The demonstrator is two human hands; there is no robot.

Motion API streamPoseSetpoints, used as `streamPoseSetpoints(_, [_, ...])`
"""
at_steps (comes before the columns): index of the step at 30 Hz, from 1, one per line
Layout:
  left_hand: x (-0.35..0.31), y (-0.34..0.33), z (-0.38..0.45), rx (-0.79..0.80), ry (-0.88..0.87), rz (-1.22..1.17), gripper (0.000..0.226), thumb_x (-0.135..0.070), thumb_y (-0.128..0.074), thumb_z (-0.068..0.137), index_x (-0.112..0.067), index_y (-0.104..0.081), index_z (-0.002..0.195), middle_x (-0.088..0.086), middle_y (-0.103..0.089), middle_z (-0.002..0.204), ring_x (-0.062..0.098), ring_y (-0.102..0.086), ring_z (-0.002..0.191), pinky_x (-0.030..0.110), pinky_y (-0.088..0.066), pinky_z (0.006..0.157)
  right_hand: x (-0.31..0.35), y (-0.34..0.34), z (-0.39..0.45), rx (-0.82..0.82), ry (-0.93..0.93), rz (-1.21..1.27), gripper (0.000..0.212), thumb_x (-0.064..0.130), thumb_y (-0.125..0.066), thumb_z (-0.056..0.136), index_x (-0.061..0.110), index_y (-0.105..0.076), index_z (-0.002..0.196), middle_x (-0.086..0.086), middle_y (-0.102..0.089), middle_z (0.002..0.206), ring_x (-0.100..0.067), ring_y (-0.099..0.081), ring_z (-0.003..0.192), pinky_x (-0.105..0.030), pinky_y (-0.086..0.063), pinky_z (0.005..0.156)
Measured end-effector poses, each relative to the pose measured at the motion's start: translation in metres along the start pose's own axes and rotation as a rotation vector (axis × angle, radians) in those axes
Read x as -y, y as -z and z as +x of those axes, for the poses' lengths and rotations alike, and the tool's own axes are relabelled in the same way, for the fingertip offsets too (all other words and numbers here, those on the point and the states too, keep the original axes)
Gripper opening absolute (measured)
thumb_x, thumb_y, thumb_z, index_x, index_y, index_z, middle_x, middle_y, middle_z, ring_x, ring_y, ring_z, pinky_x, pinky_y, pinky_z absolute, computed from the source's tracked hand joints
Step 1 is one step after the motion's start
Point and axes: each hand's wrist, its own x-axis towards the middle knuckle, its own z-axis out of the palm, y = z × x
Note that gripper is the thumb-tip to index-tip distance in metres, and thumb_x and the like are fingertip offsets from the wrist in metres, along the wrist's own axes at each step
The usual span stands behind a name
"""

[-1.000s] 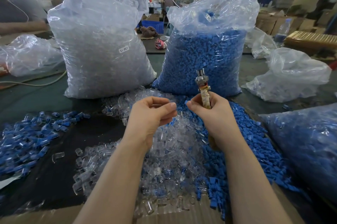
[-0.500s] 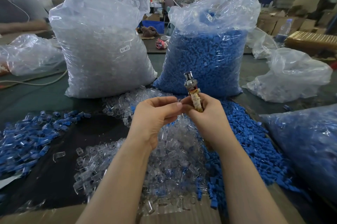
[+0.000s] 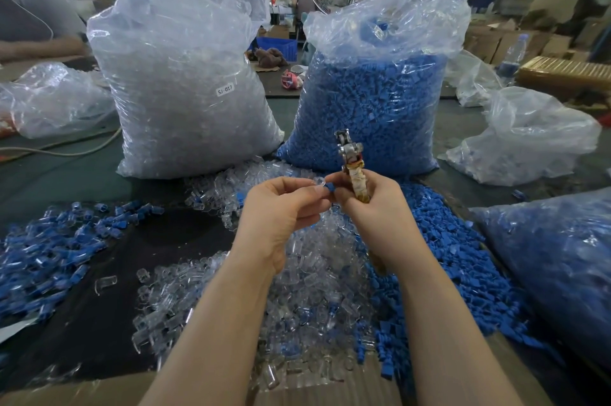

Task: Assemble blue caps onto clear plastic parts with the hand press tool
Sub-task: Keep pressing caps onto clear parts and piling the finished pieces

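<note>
My left hand pinches a clear plastic part at its fingertips. My right hand grips the hand press tool, whose metal head points up and whose taped handle runs through the fist. Its thumb and forefinger also pinch a blue cap, which touches the clear part. Both hands meet above a loose heap of clear parts. A heap of blue caps lies to the right of it.
Behind stand a tall bag of clear parts and a tall bag of blue caps. Assembled blue-and-clear pieces lie spread at the left. Another bag of blue pieces lies at the right, crumpled bags behind it.
The hands have come together: the clear part in the left fingers now meets the blue cap in the right. The press tool has tilted slightly with the right hand.
</note>
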Motion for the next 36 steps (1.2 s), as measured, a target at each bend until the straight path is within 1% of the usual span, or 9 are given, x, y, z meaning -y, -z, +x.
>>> streamPoseSetpoints(5, [-0.001,0.000,0.000,-0.004,-0.001,0.003,0.013,-0.003,-0.073,0.082,-0.007,-0.065,0.092,0.009,-0.077,0.082,0.014,-0.074,0.071,0.022,-0.059,0.064,-0.001,0.000,0.000,0.029,0.010,-0.037,0.022,0.010,-0.062,0.091,0.030,-0.070,0.095,0.003,-0.072,0.080,-0.008,-0.060,0.066,-0.018,-0.049,0.059])
streamPoseSetpoints(8, [-0.002,0.002,0.000,-0.012,0.001,0.010,0.012,-0.004,-0.074,0.082,-0.008,-0.065,0.090,0.009,-0.077,0.082,0.015,-0.074,0.073,0.024,-0.059,0.066,-0.002,0.000,0.000,0.017,0.018,-0.039,0.017,0.012,-0.067,0.088,0.029,-0.070,0.089,0.004,-0.070,0.077,-0.012,-0.061,0.067,-0.023,-0.050,0.061])
streamPoseSetpoints(11, [-0.001,0.003,0.001,-0.049,-0.012,0.011,0.011,-0.006,-0.075,0.081,-0.009,-0.068,0.088,0.005,-0.077,0.080,0.015,-0.074,0.077,0.024,-0.057,0.068,-0.002,-0.003,0.001,-0.046,0.022,-0.032,0.014,0.014,-0.073,0.084,0.026,-0.066,0.082,0.012,-0.065,0.067,0.000,-0.054,0.058,-0.014,-0.044,0.055])
streamPoseSetpoints(16, [0.000,0.002,0.001,-0.084,-0.030,-0.004,0.009,-0.006,-0.076,0.080,-0.009,-0.069,0.086,0.004,-0.075,0.072,0.014,-0.074,0.072,0.020,-0.056,0.061,0.002,-0.004,0.001,-0.151,0.043,0.029,0.019,0.013,-0.078,0.081,0.025,-0.064,0.077,0.015,-0.064,0.065,0.004,-0.056,0.059,-0.009,-0.045,0.056])
streamPoseSetpoints(18, [0.000,0.001,0.000,-0.089,-0.038,-0.007,0.008,-0.004,-0.075,0.080,-0.008,-0.070,0.085,0.005,-0.075,0.072,0.014,-0.074,0.070,0.020,-0.057,0.060,0.003,-0.003,0.000,-0.143,0.060,0.072,0.016,0.012,-0.078,0.082,0.023,-0.066,0.079,0.013,-0.067,0.069,0.003,-0.058,0.063,-0.008,-0.047,0.061])
streamPoseSetpoints(23, [0.001,-0.003,-0.001,-0.084,-0.044,-0.003,0.006,-0.002,-0.074,0.082,-0.005,-0.070,0.085,0.008,-0.075,0.071,0.014,-0.073,0.067,0.022,-0.059,0.062,0.004,-0.005,-0.001,-0.121,0.097,0.098,0.012,0.009,-0.074,0.086,0.020,-0.069,0.085,0.003,-0.071,0.081,-0.012,-0.067,0.076,-0.014,-0.053,0.067])
streamPoseSetpoints(25, [0.000,-0.004,-0.001,-0.081,-0.047,-0.005,0.006,-0.002,-0.074,0.082,-0.004,-0.071,0.086,0.009,-0.075,0.073,0.014,-0.073,0.068,0.021,-0.059,0.062,0.003,-0.007,0.000,-0.134,0.114,0.070,0.016,0.009,-0.073,0.086,0.024,-0.067,0.082,0.004,-0.070,0.079,-0.011,-0.066,0.074,-0.016,-0.053,0.066])
streamPoseSetpoints(28, [-0.001,-0.006,-0.002,-0.086,-0.062,-0.012,0.005,-0.002,-0.074,0.081,-0.005,-0.072,0.085,0.010,-0.075,0.075,0.014,-0.073,0.069,0.022,-0.059,0.063,0.000,-0.008,0.003,-0.175,0.140,-0.022,0.020,0.015,-0.074,0.086,0.029,-0.063,0.078,0.011,-0.068,0.075,-0.002,-0.062,0.067,-0.013,-0.047,0.061])
streamPoseSetpoints(36, [-0.004,-0.009,-0.007,-0.101,-0.180,0.046,0.006,0.001,-0.074,0.080,-0.004,-0.074,0.083,0.007,-0.075,0.072,0.013,-0.072,0.067,0.021,-0.058,0.064,-0.003,-0.013,0.004,-0.215,0.161,-0.042,0.017,0.018,-0.074,0.086,0.027,-0.062,0.078,0.014,-0.066,0.068,-0.001,-0.059,0.061,-0.014,-0.043,0.057])
